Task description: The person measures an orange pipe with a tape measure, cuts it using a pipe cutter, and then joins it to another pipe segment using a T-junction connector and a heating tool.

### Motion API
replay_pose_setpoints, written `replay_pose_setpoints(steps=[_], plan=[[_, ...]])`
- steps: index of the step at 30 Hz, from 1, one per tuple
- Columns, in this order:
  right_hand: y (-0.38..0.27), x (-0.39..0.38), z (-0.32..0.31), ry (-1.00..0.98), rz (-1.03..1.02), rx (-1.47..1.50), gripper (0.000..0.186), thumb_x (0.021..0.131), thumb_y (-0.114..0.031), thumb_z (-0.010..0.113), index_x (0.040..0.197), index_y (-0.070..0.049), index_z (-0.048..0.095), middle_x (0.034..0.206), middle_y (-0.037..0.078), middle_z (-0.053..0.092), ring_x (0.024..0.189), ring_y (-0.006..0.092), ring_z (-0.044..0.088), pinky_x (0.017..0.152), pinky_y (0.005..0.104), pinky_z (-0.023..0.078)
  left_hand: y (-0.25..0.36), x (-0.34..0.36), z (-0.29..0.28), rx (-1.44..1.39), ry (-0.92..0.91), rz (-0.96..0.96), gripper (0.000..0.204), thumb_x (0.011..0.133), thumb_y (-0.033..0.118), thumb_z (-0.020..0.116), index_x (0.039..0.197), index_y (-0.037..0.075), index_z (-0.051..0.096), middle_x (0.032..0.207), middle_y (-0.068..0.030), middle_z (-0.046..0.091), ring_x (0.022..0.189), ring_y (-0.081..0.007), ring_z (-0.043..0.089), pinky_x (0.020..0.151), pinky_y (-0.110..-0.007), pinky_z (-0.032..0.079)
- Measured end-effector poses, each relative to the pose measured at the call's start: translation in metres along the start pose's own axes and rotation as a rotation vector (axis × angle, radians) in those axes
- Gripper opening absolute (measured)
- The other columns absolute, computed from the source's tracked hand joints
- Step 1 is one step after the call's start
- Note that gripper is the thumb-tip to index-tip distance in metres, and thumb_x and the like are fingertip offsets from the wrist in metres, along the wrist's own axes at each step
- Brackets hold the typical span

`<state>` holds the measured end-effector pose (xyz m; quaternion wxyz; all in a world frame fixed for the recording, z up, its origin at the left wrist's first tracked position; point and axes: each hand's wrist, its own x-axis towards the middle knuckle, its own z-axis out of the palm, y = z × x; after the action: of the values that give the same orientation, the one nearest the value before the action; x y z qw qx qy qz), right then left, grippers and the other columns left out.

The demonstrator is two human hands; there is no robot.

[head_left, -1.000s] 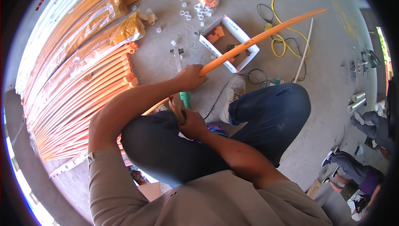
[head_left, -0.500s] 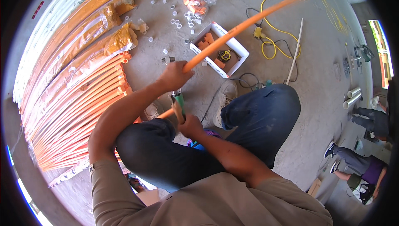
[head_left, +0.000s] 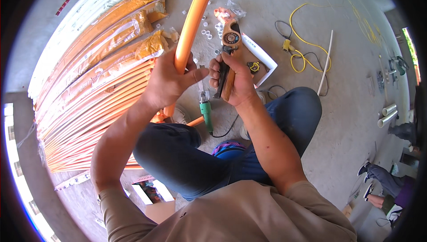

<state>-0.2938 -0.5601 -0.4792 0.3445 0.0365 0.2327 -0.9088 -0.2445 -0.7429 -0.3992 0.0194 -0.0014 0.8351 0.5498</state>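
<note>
A long orange pipe (head_left: 192,24) rises through my left hand (head_left: 161,84), which curls round it with the thumb standing out to the right. My right hand (head_left: 241,79) grips the handles of a brown and black pipe cutter (head_left: 231,37); its head has a round dial and points away from me, right of the pipe and apart from it. Below and between my hands is a green-handled pipe welding tool (head_left: 206,115) with a metal front end and a black cord. A short piece of orange pipe (head_left: 195,121) shows beside it, above my left knee.
Bundled orange pipes (head_left: 102,113) and brown-wrapped packs (head_left: 133,46) lie at left. Behind the cutter is a white box (head_left: 266,59) with a yellow tape measure (head_left: 253,67). White fittings (head_left: 207,32), a yellow cable (head_left: 307,57) and a white pipe (head_left: 326,61) lie beyond. People are at far right.
The orange pipe has swung from slanting right to nearly upright. My right hand has come up and forward with the cutter, away from the green tool. My view has shifted slightly.
</note>
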Motion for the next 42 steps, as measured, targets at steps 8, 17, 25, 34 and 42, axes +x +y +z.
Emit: replay_pose_setpoints(steps=[8, 17, 25, 34, 42], plan=[[-0.003, -0.03, 0.025, -0.255, 0.082, -0.233, 0.016, 0.09, -0.02, 0.065, 0.096, -0.01, 0.055, 0.076, 0.0, 0.05, 0.066, 0.0125, 0.053, 0.054, 0.027, 0.046, 0.015, -0.02, 0.006, -0.212, 0.105, -0.125, 0.034, 0.086, 0.021, 0.084, 0.094, 0.002, 0.056, 0.078, -0.001, 0.059, 0.068, -0.0074, 0.052, 0.061, -0.025, 0.046], [0.005, -0.038, 0.027, -0.277, 0.091, -0.422, 0.02, 0.086, -0.007, 0.067, 0.1, -0.008, 0.054, 0.079, 0.003, 0.055, 0.07, 0.0144, 0.059, 0.059, 0.028, 0.049, 0.018, -0.02, 0.01, -0.354, 0.15, -0.05, 0.036, 0.089, 0.026, 0.081, 0.102, 0.0, 0.06, 0.079, -0.0016, 0.063, 0.061, -0.0057, 0.054, 0.053, -0.023, 0.045], [-0.067, -0.036, 0.036, -0.14, -0.008, -1.088, 0.019, 0.085, -0.019, 0.078, 0.092, -0.004, 0.069, 0.075, 0.0, 0.064, 0.066, 0.0118, 0.06, 0.063, 0.0296, 0.049, 0.01, -0.027, -0.003, -0.318, 0.218, -0.097, 0.02, 0.099, 0.02, 0.067, 0.088, 0.008, 0.056, 0.059, 0.0067, 0.047, 0.045, -0.0029, 0.04, 0.04, -0.023, 0.032], [-0.191, 0.05, -0.111, 0.114, 0.391, -2.441, 0.053, 0.073, -0.033, 0.082, 0.104, 0.008, 0.067, 0.096, 0.027, 0.071, 0.088, 0.0366, 0.071, 0.077, 0.0441, 0.055, -0.021, -0.011, -0.029, -0.139, 0.451, -0.007, 0.014, 0.101, 0.016, 0.063, 0.095, 0.006, 0.056, 0.059, 0.0044, 0.047, 0.045, -0.0024, 0.039, 0.041, -0.022, 0.032], [-0.148, 0.055, -0.282, 0.155, 0.458, -2.497, 0.056, 0.073, -0.035, 0.081, 0.106, 0.008, 0.069, 0.098, 0.031, 0.07, 0.094, 0.0455, 0.069, 0.08, 0.0484, 0.055, -0.067, -0.033, -0.08, 0.234, 0.539, -0.057, 0.026, 0.092, 0.024, 0.074, 0.101, 0.0, 0.067, 0.072, -0.0018, 0.062, 0.065, -0.0087, 0.055, 0.062, -0.03, 0.048]])
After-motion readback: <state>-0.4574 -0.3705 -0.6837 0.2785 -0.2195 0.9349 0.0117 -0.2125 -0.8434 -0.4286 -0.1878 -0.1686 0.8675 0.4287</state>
